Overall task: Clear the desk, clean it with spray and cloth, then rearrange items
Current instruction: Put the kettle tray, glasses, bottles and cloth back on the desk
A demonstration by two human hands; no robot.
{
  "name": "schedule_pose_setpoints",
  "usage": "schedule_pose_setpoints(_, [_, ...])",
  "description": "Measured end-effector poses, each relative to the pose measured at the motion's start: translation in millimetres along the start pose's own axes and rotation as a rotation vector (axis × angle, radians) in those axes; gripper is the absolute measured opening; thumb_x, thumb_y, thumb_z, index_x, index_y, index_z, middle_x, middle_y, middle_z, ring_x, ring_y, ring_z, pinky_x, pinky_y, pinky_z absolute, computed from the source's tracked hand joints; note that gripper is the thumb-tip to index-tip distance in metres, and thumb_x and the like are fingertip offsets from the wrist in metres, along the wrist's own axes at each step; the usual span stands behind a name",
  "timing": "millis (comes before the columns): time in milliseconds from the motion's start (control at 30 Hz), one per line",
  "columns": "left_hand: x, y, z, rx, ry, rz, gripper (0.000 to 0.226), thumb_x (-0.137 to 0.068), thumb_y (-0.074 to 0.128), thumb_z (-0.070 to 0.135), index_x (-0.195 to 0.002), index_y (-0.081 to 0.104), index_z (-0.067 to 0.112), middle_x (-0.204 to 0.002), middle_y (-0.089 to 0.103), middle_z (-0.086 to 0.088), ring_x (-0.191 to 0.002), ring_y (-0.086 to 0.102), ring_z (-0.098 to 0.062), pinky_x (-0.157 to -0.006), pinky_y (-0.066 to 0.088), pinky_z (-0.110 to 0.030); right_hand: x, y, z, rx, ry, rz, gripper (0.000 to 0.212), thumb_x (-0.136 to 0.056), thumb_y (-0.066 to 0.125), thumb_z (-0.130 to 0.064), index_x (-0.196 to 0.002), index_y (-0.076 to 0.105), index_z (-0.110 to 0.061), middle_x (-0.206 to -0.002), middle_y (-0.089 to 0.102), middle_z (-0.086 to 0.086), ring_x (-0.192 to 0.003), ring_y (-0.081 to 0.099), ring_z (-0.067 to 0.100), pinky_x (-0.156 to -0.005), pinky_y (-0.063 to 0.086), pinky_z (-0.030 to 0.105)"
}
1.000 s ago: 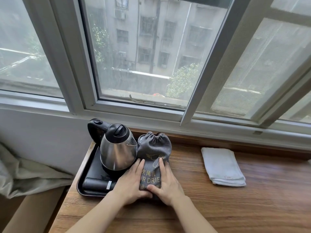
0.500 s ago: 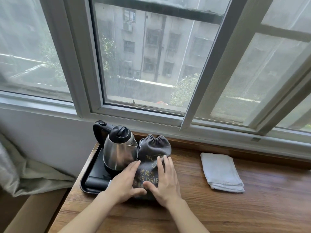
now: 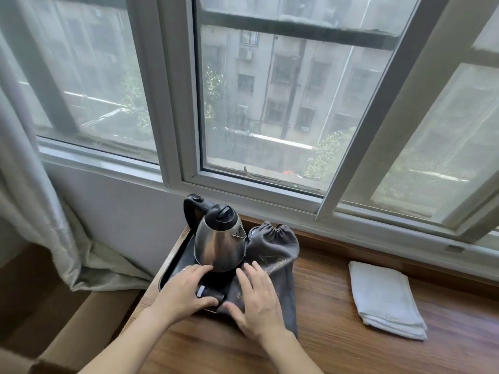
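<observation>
A big window (image 3: 270, 103) is seen across the top. Below it, a wooden desk (image 3: 337, 346) is seen. A black tray (image 3: 175, 263) with a shiny kettle (image 3: 218, 244) is placed at the desk's left end. A grey bag (image 3: 278, 255) is laid beside the kettle, just right of the middle. A white cloth (image 3: 383, 300) is folded at the lower right. The bag is pressed by the right hand (image 3: 256, 300), fingers (image 3: 253, 273) straight and spread. The left hand (image 3: 186, 292) is laid over the tray, fingers loosely apart.

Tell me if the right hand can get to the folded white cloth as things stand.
Probably yes: the right hand rests on the grey bag, and only bare desk lies between it and the cloth.
</observation>
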State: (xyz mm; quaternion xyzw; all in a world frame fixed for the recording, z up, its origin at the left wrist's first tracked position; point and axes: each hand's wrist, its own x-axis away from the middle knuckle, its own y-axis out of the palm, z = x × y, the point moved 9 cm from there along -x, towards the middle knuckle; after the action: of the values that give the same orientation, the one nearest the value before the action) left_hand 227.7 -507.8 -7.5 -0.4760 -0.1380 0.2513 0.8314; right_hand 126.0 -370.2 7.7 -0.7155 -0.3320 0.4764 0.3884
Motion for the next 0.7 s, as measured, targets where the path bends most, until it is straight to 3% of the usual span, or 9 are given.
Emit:
schedule_pose_setpoints(67, [2.2,-8.5,-15.4,-0.029,-0.013,0.002,0.087,-0.063,0.06,0.074,-0.139,0.047,0.033,-0.129,0.054,0.02,-0.122,0.047,0.0,-0.101,0.037,-0.017,-6.8,7.8,-11.3,-0.014,-0.004,-0.031,0.068,-0.079,0.055,-0.059,-0.13,0.057,-0.016,-0.132,0.062,0.005,-0.129,0.05,0.024,-0.11,0.042,0.035])
schedule_pose_setpoints(167, [-0.5,-14.3,-33.8,-0.053,0.009,-0.025,0.087,-0.059,0.052,0.076,-0.134,0.053,0.032,-0.121,0.059,0.019,-0.115,0.051,-0.001,-0.1,0.038,-0.018,-16.0,23.7,-23.7,-0.043,0.012,-0.119,0.057,-0.077,0.055,-0.056,-0.121,0.063,-0.02,-0.118,0.065,-0.005,-0.112,0.058,0.017,-0.093,0.056,0.028])
schedule_pose_setpoints(267, [-5.6,-16.9,-53.4,-0.067,0.035,-0.048,0.079,-0.059,0.048,0.073,-0.127,0.058,0.034,-0.115,0.063,0.019,-0.11,0.055,-0.003,-0.095,0.039,-0.019,-20.5,43.6,-35.1,-0.049,0.018,-0.202,0.045,-0.072,0.055,-0.051,-0.108,0.066,-0.026,-0.099,0.065,-0.012,-0.091,0.063,0.012,-0.076,0.057,0.022])
schedule_pose_setpoints(367, [-11.8,-12.4,-74.1,-0.126,0.074,-0.105,0.073,-0.061,0.048,0.07,-0.126,0.058,0.036,-0.118,0.064,0.019,-0.111,0.058,-0.004,-0.096,0.04,-0.023,-22.2,63.2,-36.4,-0.004,0.09,-0.292,0.04,-0.061,0.072,-0.048,-0.098,0.069,-0.032,-0.089,0.064,-0.016,-0.08,0.064,0.008,-0.07,0.056,0.018])
schedule_pose_setpoints(467, [-17.5,-7.2,-86.4,-0.167,0.119,-0.147,0.065,-0.068,0.061,0.061,-0.127,0.057,0.035,-0.117,0.064,0.017,-0.111,0.058,-0.005,-0.095,0.04,-0.025,-19.5,82.8,-31.7,0.023,0.169,-0.431,0.041,-0.071,0.076,-0.037,-0.11,0.069,-0.026,-0.1,0.067,-0.007,-0.093,0.065,0.019,-0.084,0.058,0.03])
schedule_pose_setpoints(567, [-21.3,-6.1,-86.9,-0.207,0.163,-0.169,0.062,-0.072,0.068,0.055,-0.129,0.054,0.035,-0.118,0.063,0.017,-0.112,0.057,-0.006,-0.095,0.038,-0.025,-21.2,90.4,-31.1,0.089,0.207,-0.564,0.045,-0.093,0.061,-0.029,-0.136,0.056,-0.02,-0.13,0.059,0.004,-0.123,0.051,0.028,-0.107,0.042,0.038])
schedule_pose_setpoints(700, [-27.4,-2.2,-84.6,-0.261,0.212,-0.206,0.06,-0.074,0.067,0.053,-0.129,0.051,0.036,-0.121,0.062,0.017,-0.115,0.054,-0.008,-0.095,0.036,-0.027,-25.3,94.4,-29.1,0.183,0.237,-0.658,0.047,-0.096,0.059,-0.029,-0.142,0.05,-0.021,-0.136,0.055,0.005,-0.128,0.045,0.027,-0.109,0.035,0.038])
